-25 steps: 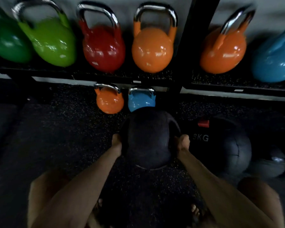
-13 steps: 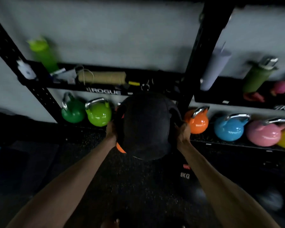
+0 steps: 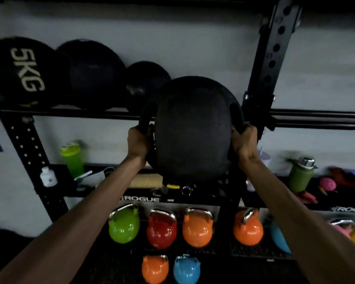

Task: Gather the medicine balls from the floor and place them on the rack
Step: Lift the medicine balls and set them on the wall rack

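**Black rack, three tiers loaded**

The black steel rack (image 3: pixel 275 58) carries three dark balls side by side on its top rails: a 5KG ball (image 3: pixel 23 72), a second ball (image 3: pixel 92 74) and a smaller ball (image 3: pixel 146 83). The middle shelf (image 3: pixel 140 199) holds a green shaker (image 3: pixel 72 158), a white bottle (image 3: pixel 48 177) and an olive flask (image 3: pixel 301 175). Below stand a green kettlebell (image 3: pixel 123 226), a red kettlebell (image 3: pixel 162 230) and two orange kettlebells (image 3: pixel 197 228).

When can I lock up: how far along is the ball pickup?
Three balls, the 5KG ball among them, sit on the top shelf. The left hand and right hand grip a handled medicine ball at shelf height, not yet placed. Floor balls are out of view.
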A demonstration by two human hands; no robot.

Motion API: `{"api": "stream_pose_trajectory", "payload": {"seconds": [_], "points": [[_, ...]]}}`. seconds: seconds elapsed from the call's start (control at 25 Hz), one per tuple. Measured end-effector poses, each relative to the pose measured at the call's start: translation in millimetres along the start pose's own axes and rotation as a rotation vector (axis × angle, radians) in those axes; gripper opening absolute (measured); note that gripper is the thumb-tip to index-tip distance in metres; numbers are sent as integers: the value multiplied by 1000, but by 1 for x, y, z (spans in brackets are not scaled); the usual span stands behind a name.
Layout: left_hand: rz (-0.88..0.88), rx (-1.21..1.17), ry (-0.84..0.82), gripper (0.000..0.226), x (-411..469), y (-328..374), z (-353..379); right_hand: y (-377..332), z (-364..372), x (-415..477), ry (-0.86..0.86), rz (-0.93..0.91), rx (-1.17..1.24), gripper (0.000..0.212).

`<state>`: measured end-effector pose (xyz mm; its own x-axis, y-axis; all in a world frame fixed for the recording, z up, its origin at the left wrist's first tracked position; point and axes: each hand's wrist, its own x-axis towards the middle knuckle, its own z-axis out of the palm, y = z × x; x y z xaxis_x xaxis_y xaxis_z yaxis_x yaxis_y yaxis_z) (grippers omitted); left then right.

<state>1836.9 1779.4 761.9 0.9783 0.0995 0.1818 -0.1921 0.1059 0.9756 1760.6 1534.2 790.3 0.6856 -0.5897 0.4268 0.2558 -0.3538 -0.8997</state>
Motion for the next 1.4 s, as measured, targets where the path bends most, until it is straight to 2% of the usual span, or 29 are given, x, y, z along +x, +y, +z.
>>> {"api": "stream_pose_trajectory", "payload": {"seconds": [0.08, 0.2, 0.28, 0.48, 0.52, 0.64, 0.76, 0.84, 0.96, 1.08, 1.24, 1.4], "points": [[116, 45, 7, 30, 13, 28, 10, -6, 5, 25, 9, -33, 52, 32], [252, 13, 15, 15, 39, 52, 29, -26, 10, 70, -10, -118, 98, 35], [333, -4, 35, 16, 52, 53, 43, -21, 15, 93, -34, -142, 140, 36], [347, -112, 48, 86, 77, 61, 86, -8, 14, 144, -21, -242, 191, 25], [374, -115, 29, 91, 83, 58, 94, -4, 13, 152, -11, -257, 201, 18], [425, -145, 17, 76, 97, 54, 116, 6, 9, 172, 13, -340, 231, 9], [378, -111, 32, 60, 108, 56, 137, 17, 10, 191, 29, -385, 283, 8], [447, -36, 58, 43, 117, 55, 148, 25, 11, 202, 54, -423, 315, 8], [520, -39, 61, 41, 134, 49, 156, 35, 15, 218, 75, -472, 328, 9], [582, -43, 111, 15, 147, 43, 160, 41, 23, 230, 74, -497, 332, 9], [695, 6, 135, 15, 162, 37, 160, 41, 32, 238, 45, -469, 390, 9], [724, 54, 191, 7, 172, 30, 157, 40, 39, 250, -1, -452, 316, 4]]}}
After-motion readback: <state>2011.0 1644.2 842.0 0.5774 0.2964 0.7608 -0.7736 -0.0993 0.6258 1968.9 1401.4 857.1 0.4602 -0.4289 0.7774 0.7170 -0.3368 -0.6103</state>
